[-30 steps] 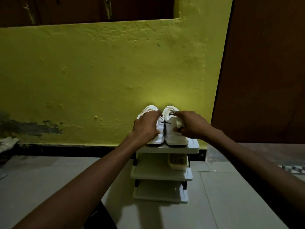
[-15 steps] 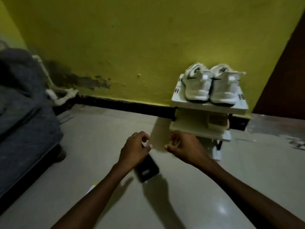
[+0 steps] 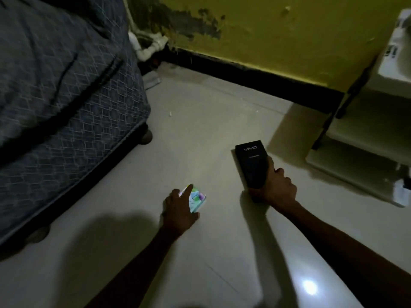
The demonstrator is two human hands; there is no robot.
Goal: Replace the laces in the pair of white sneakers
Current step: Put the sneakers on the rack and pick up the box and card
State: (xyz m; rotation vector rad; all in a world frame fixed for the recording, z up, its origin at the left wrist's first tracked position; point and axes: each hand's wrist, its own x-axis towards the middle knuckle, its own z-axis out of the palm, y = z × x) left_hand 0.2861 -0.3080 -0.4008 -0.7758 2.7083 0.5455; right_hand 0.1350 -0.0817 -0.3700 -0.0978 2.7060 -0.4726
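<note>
On the floor [image 3: 200, 134], pale tile with a glare spot near me, is where both my hands are down. At left a bed [image 3: 55, 85] under a dark blue patterned cover fills that whole side, its round feet on the tile. Behind is a yellow wall [image 3: 289, 36] with dark peeling patches and a black skirting, and a white pipe in the corner by the bed.

At right stands a white shoe rack [image 3: 364, 130], cut off by the frame and blurred. The white sneakers [image 3: 405, 30] show only as a blurred white scrap on the rack's top shelf at the right edge. Laces, can't tell.

A black box [image 3: 251, 161] printed "vivo" lies flat on the tile near the rack's foot. My right hand [image 3: 275, 190] grips its near end, fingers curled over the right side.

Left of it and apart from it is a small colourful packet [image 3: 196, 200]. My left hand [image 3: 178, 210] is on it, forefinger stretched along its left edge and thumb at its near corner, pinching it. Lifted or flat, can't tell.

My forearms and their shadows cover the near tile.
</note>
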